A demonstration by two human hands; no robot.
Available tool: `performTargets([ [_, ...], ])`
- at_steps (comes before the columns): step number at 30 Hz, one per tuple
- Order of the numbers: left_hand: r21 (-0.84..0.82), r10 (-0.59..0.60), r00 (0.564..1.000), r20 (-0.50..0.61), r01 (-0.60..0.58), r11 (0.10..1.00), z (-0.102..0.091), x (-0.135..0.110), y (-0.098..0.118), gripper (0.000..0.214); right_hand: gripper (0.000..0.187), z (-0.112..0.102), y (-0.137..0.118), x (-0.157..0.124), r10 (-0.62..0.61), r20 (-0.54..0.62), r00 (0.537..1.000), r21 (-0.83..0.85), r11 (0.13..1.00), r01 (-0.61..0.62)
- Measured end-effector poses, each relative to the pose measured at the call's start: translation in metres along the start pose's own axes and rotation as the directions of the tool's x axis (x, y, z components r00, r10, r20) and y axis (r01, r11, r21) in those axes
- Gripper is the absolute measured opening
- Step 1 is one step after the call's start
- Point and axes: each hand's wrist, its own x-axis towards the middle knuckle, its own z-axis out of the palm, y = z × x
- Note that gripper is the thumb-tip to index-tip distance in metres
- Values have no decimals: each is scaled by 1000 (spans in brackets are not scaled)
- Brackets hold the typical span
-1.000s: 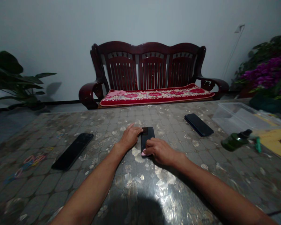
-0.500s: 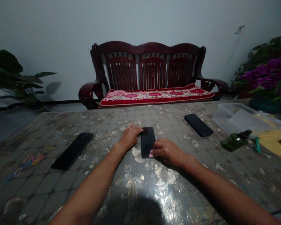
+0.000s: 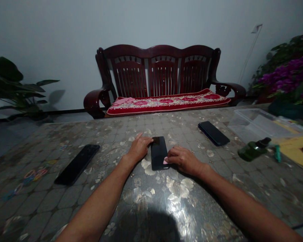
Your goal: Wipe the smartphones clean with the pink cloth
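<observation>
A black phone lies flat in the middle of the patterned table. My left hand rests against the phone's far left corner, fingers curled onto its edge, steadying it. My right hand sits at the phone's right edge, fingers closed on a small pink cloth pressed at the screen's near right corner.
A second black phone lies at the left and a third phone at the back right. A green bottle, a clear plastic box and a yellow sheet are at the right. Coloured rubber bands lie far left. A wooden bench stands behind.
My right hand with the pink cloth has slid from the phone's near end to its right edge. The left hand has stayed on the far corner.
</observation>
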Motion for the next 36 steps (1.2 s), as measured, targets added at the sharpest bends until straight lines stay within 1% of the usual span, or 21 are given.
performTargets([
  [3,-11,-18,1000,12,18,1000,0,1,1,57,19,2,0,1,12,-5,1000,7,1000,-12],
  [7,-11,-32,999,24,32,999,1,1,2,55,18,12,11,8,109,-65,992,-16,994,-110],
  [11,-1,-18,999,29,18,1000,3,1,1,57,19,24,25,22,235,-115,965,-39,970,-241],
  [14,-13,-16,1000,13,16,1000,4,1,0,55,20,29,31,29,317,-112,942,-43,945,-323],
  [16,-21,-20,1000,0,20,1000,4,1,1,53,23,30,31,31,342,-105,934,-38,937,-348],
  [19,-17,-17,1000,-7,17,1000,3,1,2,54,26,28,25,27,315,-99,944,-22,948,-318],
  [23,-6,-14,1000,9,14,1000,2,1,3,55,24,22,16,16,204,-98,974,30,979,-202],
  [25,-1,-14,1000,14,15,1000,1,1,3,55,24,20,15,13,162,-92,982,44,986,-159],
  [27,-7,-14,1000,10,14,1000,1,1,4,54,23,19,19,14,161,-91,983,36,987,-159],
  [29,-15,-12,1000,5,12,1000,1,1,4,53,22,20,26,20,202,-90,975,9,979,-202],
  [31,-6,-10,1000,11,10,1000,1,1,4,54,24,22,34,30,270,-71,960,-28,962,-272],
  [33,10,-10,1000,20,10,1000,1,1,4,55,26,24,42,41,352,-37,935,-61,933,-353],
  [36,17,-15,1000,26,14,1000,0,1,4,54,26,25,49,54,451,-20,892,-76,889,-451],
])
